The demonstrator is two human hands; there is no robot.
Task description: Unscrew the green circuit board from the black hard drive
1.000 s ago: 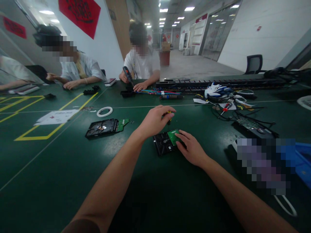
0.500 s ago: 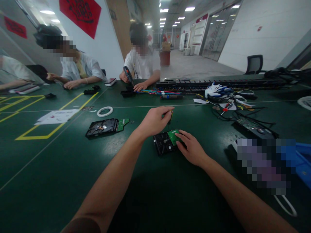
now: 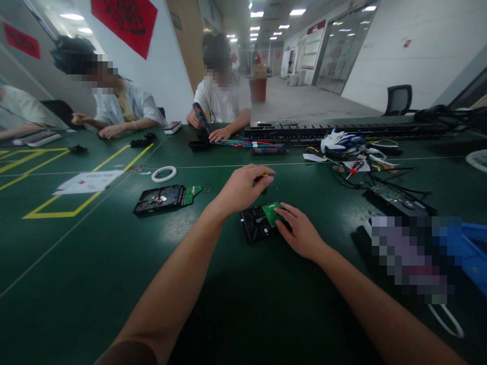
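On the green table in front of me lies a black hard drive (image 3: 254, 226) with a green circuit board (image 3: 271, 214) on its right part. My left hand (image 3: 245, 186) is closed over the drive's far edge, gripping a small screwdriver (image 3: 265, 176). Only a bit of its yellow handle shows, and its thin dark shaft points down at the drive; where the tip rests is hard to see. From the right, my right hand (image 3: 300, 230) holds the drive, thumb and fingers against the board and its edge.
Left of me lies another hard drive (image 3: 162, 199), near a white tape roll (image 3: 164, 174) and paper sheets (image 3: 88, 182). On the right are a drive with cables (image 3: 401, 198), a red screwdriver (image 3: 355, 167), gloves (image 3: 338, 141) and a blue bin (image 3: 474, 253). Co-workers sit across the table.
My left fingers have shifted and rolled slightly round the screwdriver's handle, showing its shaft more plainly. The drive and my right hand stay in place.
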